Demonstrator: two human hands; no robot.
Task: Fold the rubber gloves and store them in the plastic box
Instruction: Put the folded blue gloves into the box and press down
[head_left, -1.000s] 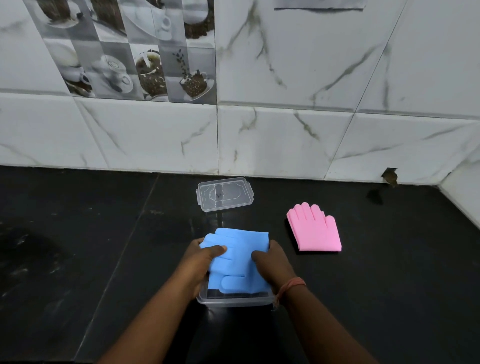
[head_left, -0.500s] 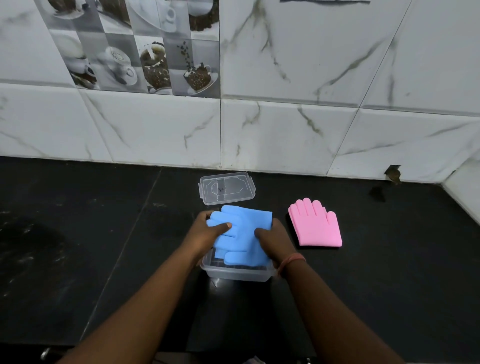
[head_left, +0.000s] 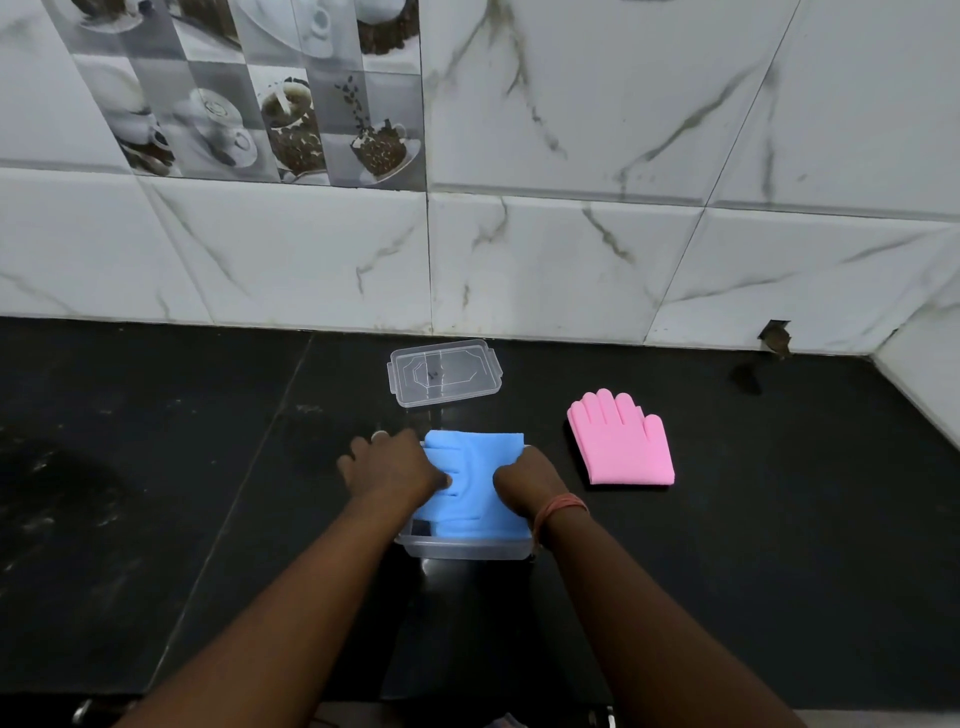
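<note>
Folded blue rubber gloves (head_left: 475, 486) lie on top of the clear plastic box (head_left: 465, 548) in the middle of the black counter. My left hand (head_left: 392, 470) presses on their left side with its fingers spread past the box's edge. My right hand (head_left: 527, 480) pushes down on their right side, fingers curled at the box's rim. Folded pink rubber gloves (head_left: 621, 441) rest flat on the counter to the right, apart from the box. The box's clear lid (head_left: 444, 371) lies behind it, near the wall.
A white marble-tiled wall (head_left: 519, 249) rises directly behind the counter and turns a corner at the far right. The black counter (head_left: 156, 467) stretches to the left, with a seam line running diagonally.
The blue gloves sit lower in the box than before. My left hand's fingers have spread out to the left past the box's edge. The view has shifted slightly.
</note>
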